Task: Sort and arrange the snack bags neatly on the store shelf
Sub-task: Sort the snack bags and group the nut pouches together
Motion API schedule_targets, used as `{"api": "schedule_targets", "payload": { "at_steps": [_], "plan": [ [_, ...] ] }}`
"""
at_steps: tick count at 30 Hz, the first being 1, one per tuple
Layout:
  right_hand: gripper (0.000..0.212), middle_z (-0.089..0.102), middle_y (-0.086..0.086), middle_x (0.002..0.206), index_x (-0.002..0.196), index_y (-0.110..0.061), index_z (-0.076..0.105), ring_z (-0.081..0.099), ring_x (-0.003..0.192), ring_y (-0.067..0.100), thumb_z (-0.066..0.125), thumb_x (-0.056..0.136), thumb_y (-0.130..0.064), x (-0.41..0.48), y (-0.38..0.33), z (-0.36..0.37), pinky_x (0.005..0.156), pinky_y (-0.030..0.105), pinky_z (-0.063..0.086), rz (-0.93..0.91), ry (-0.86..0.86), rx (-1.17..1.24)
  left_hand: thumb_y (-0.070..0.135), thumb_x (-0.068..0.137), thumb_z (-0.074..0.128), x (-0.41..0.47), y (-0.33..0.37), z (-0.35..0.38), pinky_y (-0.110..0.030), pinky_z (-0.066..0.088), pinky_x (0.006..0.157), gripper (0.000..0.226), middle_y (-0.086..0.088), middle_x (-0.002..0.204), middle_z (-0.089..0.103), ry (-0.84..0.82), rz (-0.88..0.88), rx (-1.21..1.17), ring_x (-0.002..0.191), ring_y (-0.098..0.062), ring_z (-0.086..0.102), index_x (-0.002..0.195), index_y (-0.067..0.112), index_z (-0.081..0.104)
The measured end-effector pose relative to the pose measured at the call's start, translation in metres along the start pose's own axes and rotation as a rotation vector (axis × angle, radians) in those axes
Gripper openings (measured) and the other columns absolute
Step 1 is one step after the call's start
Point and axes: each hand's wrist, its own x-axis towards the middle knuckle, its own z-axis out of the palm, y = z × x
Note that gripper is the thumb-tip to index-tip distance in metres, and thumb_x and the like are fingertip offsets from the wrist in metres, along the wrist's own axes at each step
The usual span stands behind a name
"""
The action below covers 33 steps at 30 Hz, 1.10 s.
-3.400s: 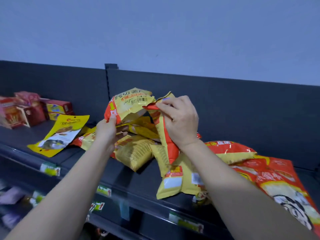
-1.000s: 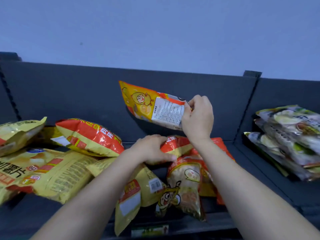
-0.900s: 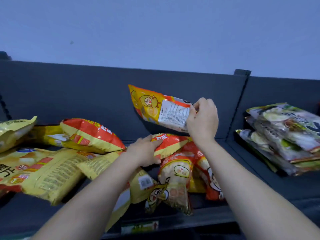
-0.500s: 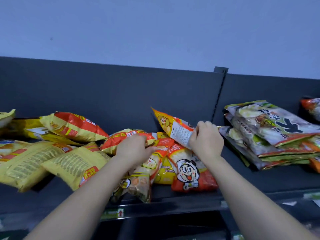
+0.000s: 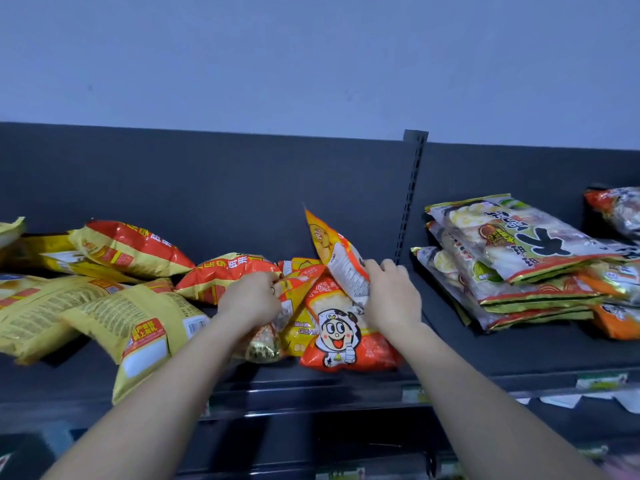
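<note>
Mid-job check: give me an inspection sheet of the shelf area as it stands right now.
Surface: dark shelf, bare patch right of centre.
Job's things: orange bag tilted up in right hand; cartoon-face bag lying beneath it; yellow bags and red-yellow bags jumbled at left; pale bags stacked neatly at right.
Clutter: nothing seen beyond unsorted bags.
Grippers: left hand closed on bags in the centre pile.
Cables: nothing seen.
Surroundings: blue wall, price tags on shelf edge.
</note>
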Motion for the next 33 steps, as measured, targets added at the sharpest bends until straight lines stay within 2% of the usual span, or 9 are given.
{"api": "schedule_targets", "payload": {
  "at_steps": [5, 9, 11, 13, 16, 20, 25, 29, 33],
  "plan": [
    [0.051, 0.045, 0.001, 0.115, 0.132, -0.023, 0.051, 0.040, 0.111, 0.020, 0.062, 0.084, -0.011, -0.008, 0.027, -0.004, 0.058, 0.030, 0.033, 0.070, 0.119, 0.028, 0.007, 0.083, 0.051, 0.002, 0.047, 0.008, -0.035, 0.046, 0.078, 0.060, -0.006, 0.129, 0.057, 0.213, 0.080, -0.226, 0.114, -0.030, 0.055, 0.141, 0.020, 0.042],
    [0.044, 0.056, 0.001, 0.118, 0.130, -0.028, 0.056, 0.046, 0.115, 0.023, 0.051, 0.091, -0.046, -0.009, 0.041, -0.002, 0.080, 0.035, 0.038, -0.035, 0.021, 0.041, 0.041, 0.094, 0.051, 0.010, 0.073, 0.031, -0.040, 0.034, 0.108, 0.068, -0.004, 0.156, 0.029, 0.065, 0.149, -0.233, 0.140, -0.025, 0.032, 0.151, 0.018, 0.022],
    [0.056, 0.057, -0.003, 0.127, 0.127, -0.034, 0.060, 0.041, 0.125, 0.022, 0.039, 0.087, -0.068, -0.010, 0.043, 0.007, 0.101, 0.045, 0.028, -0.045, -0.149, 0.100, 0.049, 0.096, 0.045, 0.013, 0.072, 0.036, -0.037, 0.025, 0.113, 0.069, 0.001, 0.159, 0.022, -0.076, 0.084, -0.413, 0.145, -0.021, 0.024, 0.153, 0.019, 0.019],
    [0.077, 0.048, -0.005, 0.141, 0.133, -0.039, 0.053, 0.033, 0.137, 0.020, 0.031, 0.076, -0.085, -0.012, 0.039, 0.017, 0.111, 0.053, 0.020, 0.031, -0.306, 0.367, 0.040, 0.100, 0.039, 0.015, 0.063, 0.034, -0.036, 0.030, 0.112, 0.048, 0.001, 0.149, 0.042, -0.067, 0.012, -0.635, 0.138, -0.021, 0.037, 0.144, 0.020, 0.042],
    [0.118, 0.020, -0.004, 0.160, 0.151, -0.042, 0.011, 0.012, 0.149, 0.023, 0.026, 0.051, -0.102, -0.013, 0.030, 0.034, 0.114, 0.062, 0.010, 0.052, -0.358, 0.506, 0.032, 0.099, 0.044, 0.016, 0.040, 0.033, -0.036, 0.039, 0.105, 0.042, -0.005, 0.141, 0.051, -0.063, -0.088, -0.547, 0.129, -0.025, 0.047, 0.138, 0.017, 0.050],
    [0.115, -0.005, -0.003, 0.163, 0.151, -0.046, 0.001, -0.012, 0.149, 0.022, 0.040, 0.056, -0.096, -0.011, 0.030, 0.031, 0.112, 0.067, -0.007, -0.046, -0.526, 0.384, 0.053, 0.093, 0.049, 0.011, 0.021, 0.043, -0.039, 0.033, 0.109, 0.068, -0.007, 0.153, 0.037, -0.262, -0.238, -0.513, 0.137, -0.028, 0.038, 0.149, 0.018, 0.032],
    [0.130, -0.019, -0.006, 0.161, 0.151, -0.040, -0.009, -0.023, 0.146, 0.014, 0.078, 0.059, -0.068, -0.004, 0.054, 0.022, 0.115, 0.060, -0.009, -0.212, -0.720, 0.277, 0.058, 0.094, 0.043, 0.012, 0.034, 0.051, -0.036, 0.037, 0.101, 0.063, -0.006, 0.147, 0.044, -0.211, -0.201, -0.425, 0.132, -0.028, 0.043, 0.145, 0.021, 0.040],
    [0.123, -0.006, -0.009, 0.163, 0.153, -0.037, -0.001, -0.008, 0.149, 0.012, 0.083, 0.065, -0.051, 0.004, 0.064, 0.031, 0.119, 0.056, 0.001, -0.244, -0.572, 0.258, 0.074, 0.088, 0.030, 0.020, 0.046, 0.062, -0.046, 0.031, 0.109, 0.074, -0.003, 0.150, 0.041, -0.221, -0.227, -0.329, 0.135, -0.031, 0.039, 0.146, 0.029, 0.035],
    [0.111, 0.001, -0.009, 0.163, 0.153, -0.036, 0.008, -0.001, 0.149, 0.012, 0.082, 0.071, -0.039, 0.007, 0.072, 0.040, 0.118, 0.055, 0.007, -0.226, -0.511, 0.303, 0.098, 0.052, 0.021, 0.022, 0.043, 0.067, -0.058, 0.023, 0.112, 0.115, -0.005, 0.158, 0.022, -0.241, -0.276, -0.312, 0.142, -0.035, 0.026, 0.149, 0.036, 0.028]
  ]
}}
